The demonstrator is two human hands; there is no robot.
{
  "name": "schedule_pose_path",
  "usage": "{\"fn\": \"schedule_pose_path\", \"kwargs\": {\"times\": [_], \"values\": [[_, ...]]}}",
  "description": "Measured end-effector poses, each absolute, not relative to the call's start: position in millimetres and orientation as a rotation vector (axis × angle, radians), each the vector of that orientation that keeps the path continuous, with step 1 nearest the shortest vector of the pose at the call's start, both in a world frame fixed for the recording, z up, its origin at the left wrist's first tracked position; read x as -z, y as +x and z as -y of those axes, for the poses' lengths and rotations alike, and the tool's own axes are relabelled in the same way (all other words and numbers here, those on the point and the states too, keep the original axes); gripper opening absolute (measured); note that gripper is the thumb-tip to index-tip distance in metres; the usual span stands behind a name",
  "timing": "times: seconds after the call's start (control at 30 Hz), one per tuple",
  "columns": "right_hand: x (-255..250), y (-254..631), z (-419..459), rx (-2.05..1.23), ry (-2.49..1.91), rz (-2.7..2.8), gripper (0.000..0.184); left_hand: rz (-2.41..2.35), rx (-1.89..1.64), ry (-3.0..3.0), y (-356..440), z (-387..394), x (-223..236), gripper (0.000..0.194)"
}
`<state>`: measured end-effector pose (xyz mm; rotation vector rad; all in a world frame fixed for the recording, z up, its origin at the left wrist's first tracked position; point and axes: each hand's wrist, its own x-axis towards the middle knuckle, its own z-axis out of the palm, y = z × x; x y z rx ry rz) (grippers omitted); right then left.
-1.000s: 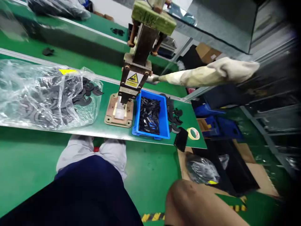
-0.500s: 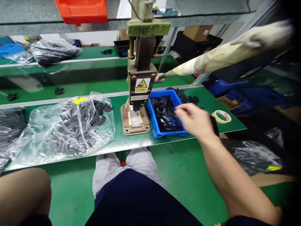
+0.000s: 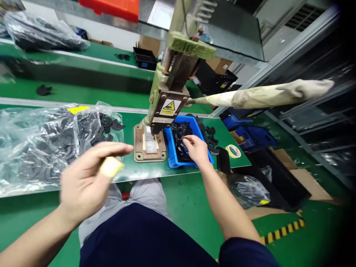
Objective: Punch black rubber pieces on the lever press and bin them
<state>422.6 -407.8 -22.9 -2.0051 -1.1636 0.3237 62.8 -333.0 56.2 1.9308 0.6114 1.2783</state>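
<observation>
My right hand (image 3: pixel 196 148) reaches into a blue bin (image 3: pixel 169 148) of small black parts (image 3: pixel 179 131), its fingers curled down and pinched among them. What they grip is hidden. My left hand (image 3: pixel 89 178) hovers in the air in front of the bench, fingers stretched out and slightly blurred, holding nothing. Its thumb wears a yellow cover (image 3: pixel 111 166). A hand press (image 3: pixel 169 107) with a yellow warning label stands just left of the bin on a brown base plate (image 3: pixel 139 150). A small pale block (image 3: pixel 150 142) sits under the ram.
A clear plastic bag (image 3: pixel 41 141) of black curved pieces lies on the green bench at left. The press's cloth-wrapped lever (image 3: pixel 264 96) sticks out to the right. Loose black pieces (image 3: pixel 210 135), a tape roll (image 3: pixel 233 150) and a black slab (image 3: pixel 223 160) lie right of the bin. Boxes and a bag (image 3: pixel 247 191) sit on the floor.
My right hand has dropped from above the bin into the black parts. My left hand has risen into view in front of the bag. The camera has tilted and swung.
</observation>
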Motion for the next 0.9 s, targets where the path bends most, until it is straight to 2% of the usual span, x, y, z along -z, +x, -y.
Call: {"fn": "schedule_pose_path", "kwargs": {"times": [0.1, 0.23, 0.33, 0.47, 0.7, 0.9], "values": [[24.9, 381.1, 437.4, -0.422, -1.83, 1.058, 0.036, -0.583, -0.976, 1.933, 100.4, 328.9, -36.3, 0.018], [40.4, 317.8, 462.7, -0.628, -1.586, 1.022, 0.03, -0.501, -0.805, 1.715, 119.7, 347.2, 16.3, 0.029], [51.3, 290.7, 467.0, -0.685, -1.464, 0.996, 0.026, -0.471, -0.822, 1.703, 119.6, 352.1, 35.2, 0.019], [59.5, 278.6, 465.7, -0.715, -1.399, 1.014, 0.019, -0.428, -0.921, 1.803, 109.6, 349.5, 38.6, 0.005], [64.1, 261.6, 467.1, -0.714, -1.409, 1.055, 0.01, -0.374, -1.009, 1.857, 94.4, 352.7, 55.9, 0.004], [75.1, 255.9, 470.6, -0.738, -1.445, 1.073, 0.01, -0.409, -0.979, 1.87, 87.2, 359.2, 69.9, 0.005]]}}
